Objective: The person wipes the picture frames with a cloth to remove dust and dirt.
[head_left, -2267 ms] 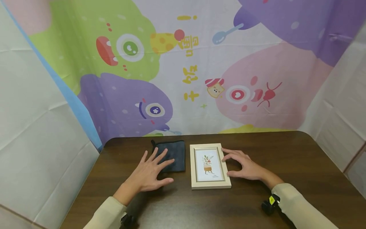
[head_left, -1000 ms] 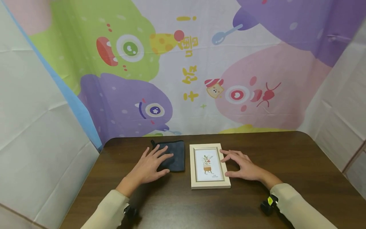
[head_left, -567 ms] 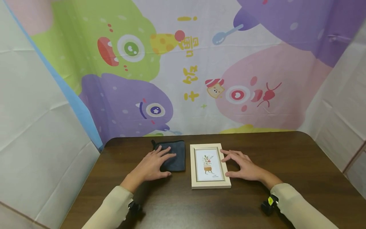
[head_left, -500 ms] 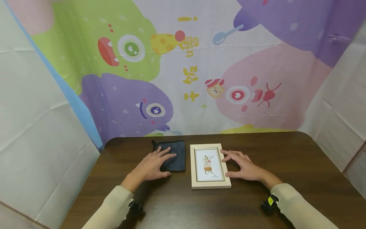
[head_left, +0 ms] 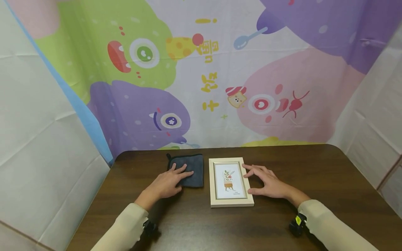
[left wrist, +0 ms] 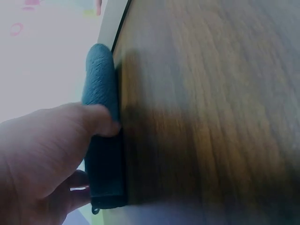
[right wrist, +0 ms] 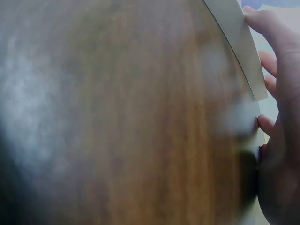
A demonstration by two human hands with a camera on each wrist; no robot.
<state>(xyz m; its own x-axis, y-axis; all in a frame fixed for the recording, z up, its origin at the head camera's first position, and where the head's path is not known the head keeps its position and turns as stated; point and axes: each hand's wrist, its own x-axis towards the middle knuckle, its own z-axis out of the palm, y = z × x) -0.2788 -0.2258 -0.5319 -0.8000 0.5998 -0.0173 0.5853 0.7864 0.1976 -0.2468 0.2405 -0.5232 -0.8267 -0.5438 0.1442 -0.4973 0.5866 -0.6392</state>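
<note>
Pinched between the thumb and spread fingers of the left hand [head_left: 164, 183], one folded dark-blue cloth [head_left: 195, 163] was held flat near the far edge of the worktop [head_left: 220, 228], left of its middle; one black loop [head_left: 168, 156] was seen at its far left corner. Just to its right, one picture frame [head_left: 230, 181] was touched along its right side by the right hand [head_left: 267, 183], thumb and fingers parted.
</note>
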